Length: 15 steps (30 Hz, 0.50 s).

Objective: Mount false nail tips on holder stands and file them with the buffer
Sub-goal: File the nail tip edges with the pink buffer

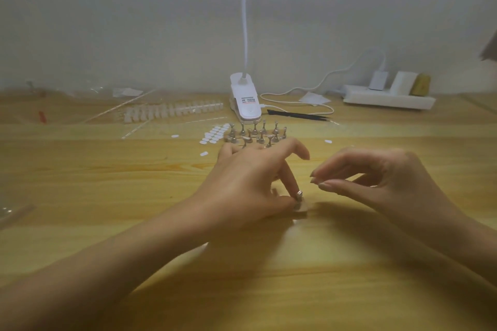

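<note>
Your left hand (250,183) pinches a stand (300,203), upright on the surface (134,196). Right hand (376,177) hovers just right; fingers curled, contents indiscernible.

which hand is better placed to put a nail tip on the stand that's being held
Right, probably. The left hand is busy pinching the holder stand; the right hand hovers just beside it, fingertips toward it.

Held stand (300,194): silver, upright, pinched by your left hand (252,183).
Other stands (255,134): clustered just beyond.
Nail tips (172,111): pale row, far left.
</note>
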Available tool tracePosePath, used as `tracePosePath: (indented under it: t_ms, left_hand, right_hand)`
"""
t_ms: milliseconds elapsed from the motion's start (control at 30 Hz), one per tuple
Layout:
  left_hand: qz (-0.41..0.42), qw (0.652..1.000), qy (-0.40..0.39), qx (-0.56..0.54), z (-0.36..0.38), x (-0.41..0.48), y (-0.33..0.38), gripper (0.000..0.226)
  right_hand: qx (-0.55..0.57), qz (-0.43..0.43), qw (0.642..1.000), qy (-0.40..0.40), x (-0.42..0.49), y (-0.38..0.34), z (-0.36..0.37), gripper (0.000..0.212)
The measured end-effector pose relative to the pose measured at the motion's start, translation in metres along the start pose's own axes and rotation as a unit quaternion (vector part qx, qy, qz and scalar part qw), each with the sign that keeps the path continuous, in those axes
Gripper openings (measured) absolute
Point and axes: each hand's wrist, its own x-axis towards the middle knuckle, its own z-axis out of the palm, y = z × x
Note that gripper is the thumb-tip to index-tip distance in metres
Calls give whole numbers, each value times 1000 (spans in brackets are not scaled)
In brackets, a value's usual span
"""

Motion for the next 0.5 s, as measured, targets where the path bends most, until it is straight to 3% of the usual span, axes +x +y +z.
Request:
tracePosePath:
  t_ms: [233, 500]
  left_hand:
    - [-18, 999, 47, 10, 6, -1, 3, 47]
    - [-19, 996, 70, 52, 8, -1, 5, 63]
  right_hand:
    - [4, 6, 1000, -1, -2, 0, 6, 9]
    - [3, -3, 1000, 7, 0, -1, 20, 11]
